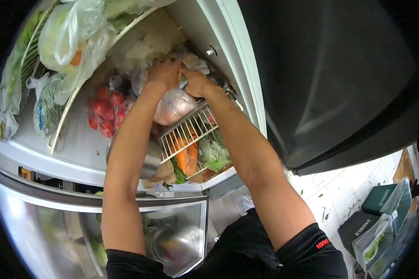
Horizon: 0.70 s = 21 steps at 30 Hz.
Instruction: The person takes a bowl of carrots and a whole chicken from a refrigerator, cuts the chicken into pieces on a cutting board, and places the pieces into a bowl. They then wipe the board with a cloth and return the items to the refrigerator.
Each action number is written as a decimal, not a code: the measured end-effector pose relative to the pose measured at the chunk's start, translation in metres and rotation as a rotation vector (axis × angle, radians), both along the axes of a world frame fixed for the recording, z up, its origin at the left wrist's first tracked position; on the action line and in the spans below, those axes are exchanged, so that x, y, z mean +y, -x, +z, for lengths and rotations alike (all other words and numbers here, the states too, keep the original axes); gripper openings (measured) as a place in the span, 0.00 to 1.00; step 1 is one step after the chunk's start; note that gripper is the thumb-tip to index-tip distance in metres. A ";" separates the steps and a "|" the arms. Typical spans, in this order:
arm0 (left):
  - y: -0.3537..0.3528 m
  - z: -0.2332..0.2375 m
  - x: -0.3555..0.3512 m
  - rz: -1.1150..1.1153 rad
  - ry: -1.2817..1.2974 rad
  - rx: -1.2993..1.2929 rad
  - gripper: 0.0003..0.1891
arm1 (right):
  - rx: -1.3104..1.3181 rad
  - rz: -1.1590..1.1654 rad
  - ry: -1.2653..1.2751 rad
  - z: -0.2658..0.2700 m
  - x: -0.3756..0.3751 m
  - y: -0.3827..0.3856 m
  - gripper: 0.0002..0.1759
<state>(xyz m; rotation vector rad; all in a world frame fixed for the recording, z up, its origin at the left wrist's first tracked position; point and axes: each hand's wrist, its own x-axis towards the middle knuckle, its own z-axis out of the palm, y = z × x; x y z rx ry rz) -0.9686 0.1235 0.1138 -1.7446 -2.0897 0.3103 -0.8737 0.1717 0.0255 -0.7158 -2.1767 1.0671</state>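
Note:
Both my hands reach deep into an open fridge, among clear plastic bags. My left hand (164,73) lies over a bag at the back, its fingers bent and partly hidden by the plastic. Close beside it, nearly touching, my right hand (196,83) has its fingers pointing toward the left one. Just below them sits a round, pale pink bag (175,108). A white wire rack (188,135) stands in front of it, with carrots (186,156) and bagged leafy greens (214,156) beneath. Red tomatoes in a bag (106,111) are left of my left forearm.
Bagged vegetables (70,42) fill a wire shelf at the upper left. A metal pot (149,162) is partly behind my left forearm. A glass door (172,237) is below, a black door (335,83) to the right. Boxes (379,200) stand on the littered floor.

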 end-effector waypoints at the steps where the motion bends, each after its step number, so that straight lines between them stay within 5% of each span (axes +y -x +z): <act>1: 0.005 -0.001 0.003 -0.003 0.005 0.005 0.27 | -0.011 0.011 -0.013 -0.003 0.001 0.001 0.40; 4: 0.035 0.002 0.004 -0.063 0.129 -0.025 0.28 | -0.016 -0.018 -0.085 -0.005 0.000 0.004 0.38; 6: 0.048 0.006 0.002 -0.304 -0.049 -0.141 0.29 | -0.016 -0.013 -0.074 0.001 -0.001 0.001 0.38; 16: 0.082 0.054 0.022 -0.071 -0.224 -0.597 0.28 | -0.135 0.047 -0.141 -0.010 -0.005 0.011 0.34; 21: 0.073 0.052 0.003 -0.261 -0.294 -0.785 0.25 | -0.226 0.029 -0.092 -0.010 0.002 0.014 0.29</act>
